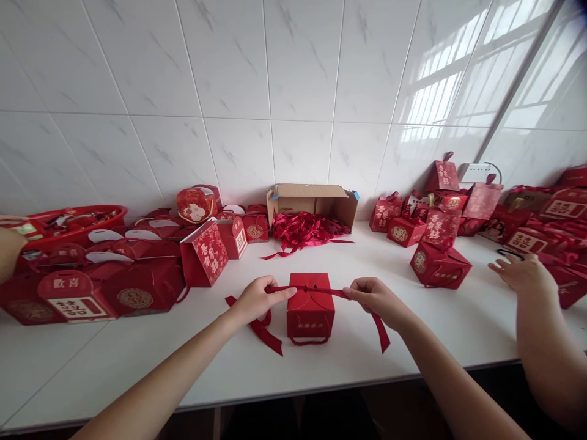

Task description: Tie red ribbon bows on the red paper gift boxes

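A red gift box [310,322] stands upright on the white table in front of me, its folded top closed and a cord handle hanging down its near side. Across its top runs a dark red ribbon [262,337], crossed or knotted at the middle and drawn out to both sides. My left hand [257,298] pinches one end to the left of the box, with a loose tail trailing onto the table. On the other side my right hand [372,299] pinches the opposite end, its tail hanging below the fingers.
Behind the box, an open cardboard carton [313,190] spills red ribbons [307,231]. Finished-looking red boxes [151,287] crowd the left, near a red basin [110,214]. Another red box [441,267] stands at right. Another person's hand [527,272] reaches in there; part of an arm [9,247] shows far left.
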`<action>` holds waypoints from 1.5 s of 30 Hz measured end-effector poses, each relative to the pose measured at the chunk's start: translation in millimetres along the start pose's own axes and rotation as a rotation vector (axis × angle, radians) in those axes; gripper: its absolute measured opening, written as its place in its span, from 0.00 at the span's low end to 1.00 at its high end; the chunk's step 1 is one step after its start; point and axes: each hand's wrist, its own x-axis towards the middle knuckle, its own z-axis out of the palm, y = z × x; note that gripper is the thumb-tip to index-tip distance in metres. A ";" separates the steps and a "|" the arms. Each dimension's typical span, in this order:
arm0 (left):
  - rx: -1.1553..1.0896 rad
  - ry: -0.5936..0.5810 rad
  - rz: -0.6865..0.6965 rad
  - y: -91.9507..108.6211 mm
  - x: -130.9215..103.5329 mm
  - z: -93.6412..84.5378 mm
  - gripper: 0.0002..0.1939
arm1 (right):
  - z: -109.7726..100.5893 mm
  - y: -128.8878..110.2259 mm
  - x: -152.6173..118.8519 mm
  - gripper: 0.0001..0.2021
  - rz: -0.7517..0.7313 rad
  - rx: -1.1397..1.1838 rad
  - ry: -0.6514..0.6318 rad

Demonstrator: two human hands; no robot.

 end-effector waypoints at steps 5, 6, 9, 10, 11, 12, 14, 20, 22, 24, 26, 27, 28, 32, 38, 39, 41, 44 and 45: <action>-0.011 0.087 0.049 8.2 -0.9 0.5 0.22 | -0.6 -2.0 -3.3 0.20 0.007 0.011 -0.089; -0.009 0.125 0.092 11.1 -1.0 1.6 0.21 | -0.5 -4.4 -4.5 0.21 0.001 0.008 -0.104; 0.041 0.170 0.282 23.3 -3.8 9.2 0.18 | 0.5 -16.1 -7.6 0.18 -0.024 0.107 -0.124; 0.075 0.156 0.355 28.3 -5.5 13.3 0.17 | 1.2 -21.1 -8.3 0.17 -0.036 0.175 -0.125; 0.115 0.140 0.427 33.5 -7.2 18.0 0.17 | 2.0 -26.4 -8.8 0.16 -0.049 0.246 -0.128; 0.159 0.132 0.493 38.6 -8.5 23.1 0.17 | 3.2 -31.9 -9.2 0.14 -0.065 0.311 -0.136; 0.247 0.162 0.601 47.6 -9.2 33.1 0.18 | 5.9 -42.3 -9.9 0.13 -0.102 0.392 -0.163; 0.331 0.429 0.650 59.0 5.4 40.5 0.12 | 9.6 -54.6 -14.8 0.11 -0.163 0.338 -0.086; 0.330 0.500 0.629 59.0 9.0 35.5 0.14 | 9.4 -52.0 -17.7 0.14 -0.152 0.216 -0.001; 0.329 0.539 0.616 58.4 9.7 30.8 0.15 | 11.3 -48.6 -19.6 0.17 -0.106 0.068 0.088; 0.332 0.553 0.610 57.9 8.5 28.6 0.14 | 16.6 -45.9 -19.0 0.20 -0.071 -0.059 0.137; 0.334 0.556 0.610 57.8 7.7 28.6 0.14 | 20.5 -45.1 -17.5 0.21 -0.073 -0.106 0.145; 0.338 0.558 0.610 57.9 6.8 29.3 0.13 | 25.0 -44.6 -15.0 0.21 -0.090 -0.140 0.147; 0.340 0.569 0.598 61.5 3.7 33.6 0.11 | 45.1 -44.9 0.1 0.20 -0.218 -0.170 0.120; 0.159 0.394 0.516 62.9 -0.4 20.5 0.13 | 66.0 -40.9 14.9 0.10 -0.278 -0.043 0.212; 0.103 0.358 0.477 59.4 0.2 16.5 0.12 | 67.7 -39.0 15.6 0.09 -0.302 -0.040 0.248; 0.026 0.307 0.377 48.3 3.2 9.7 0.09 | 69.8 -35.0 16.0 0.08 -0.334 -0.055 0.271; -0.031 0.186 0.221 26.7 9.8 4.8 0.13 | 70.6 -30.8 15.2 0.08 -0.328 -0.035 0.192; -0.063 0.118 0.168 20.1 11.6 4.7 0.15 | 70.5 -30.3 14.8 0.08 -0.332 -0.014 0.156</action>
